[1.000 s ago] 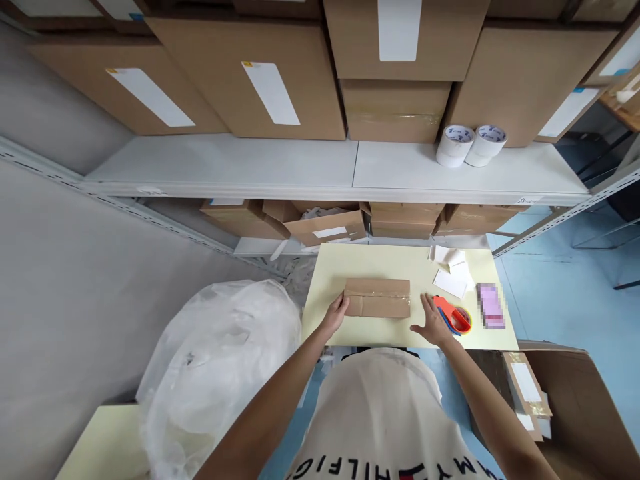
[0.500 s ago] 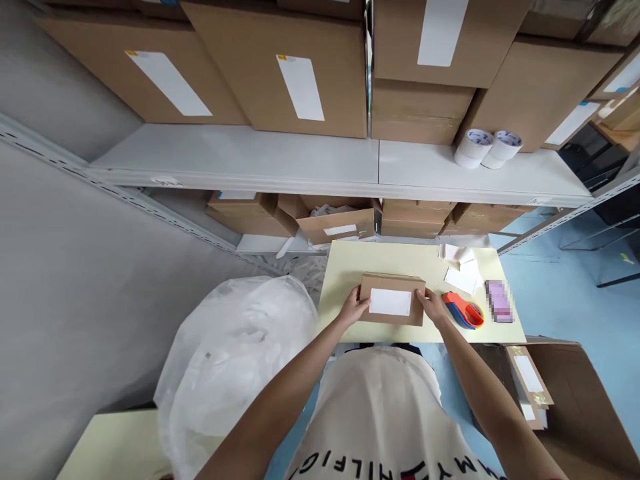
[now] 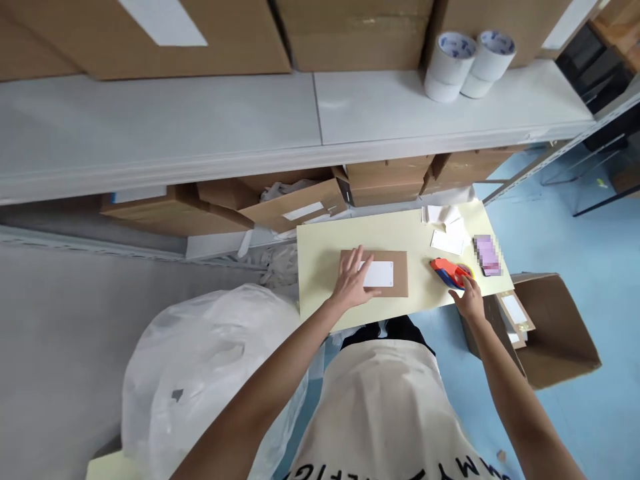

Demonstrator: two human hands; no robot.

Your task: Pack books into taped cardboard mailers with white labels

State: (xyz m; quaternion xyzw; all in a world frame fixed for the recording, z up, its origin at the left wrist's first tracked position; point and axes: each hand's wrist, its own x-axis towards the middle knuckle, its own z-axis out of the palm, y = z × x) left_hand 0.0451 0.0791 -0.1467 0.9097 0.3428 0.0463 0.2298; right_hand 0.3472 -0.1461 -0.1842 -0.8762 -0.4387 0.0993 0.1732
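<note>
My left hand (image 3: 353,280) lies with fingers spread across the left part of a small flat cardboard box (image 3: 401,275), which rests on the pale yellow table (image 3: 320,243). A white label (image 3: 381,274) on the box top is partly under the fingers. My right hand (image 3: 470,300) is at the table's front edge, thumb and fingers apart, at the near end of a red and blue tape dispenser (image 3: 449,270). Its fingertips overlap the dispenser in view; whether they touch it is unclear.
White papers (image 3: 449,240) and a pixelated purple item (image 3: 487,255) lie at the table's right. An open carton (image 3: 560,333) holding labelled boxes stands beyond the right edge. White plastic wrapping (image 3: 200,373) bulges at left. Tape rolls (image 3: 447,70) stand on the shelf (image 3: 375,120) above.
My right hand has let go of the box and moved right to the tape dispenser. The box now lies flat, and my left hand has shifted from its side onto its top. The view has tilted down.
</note>
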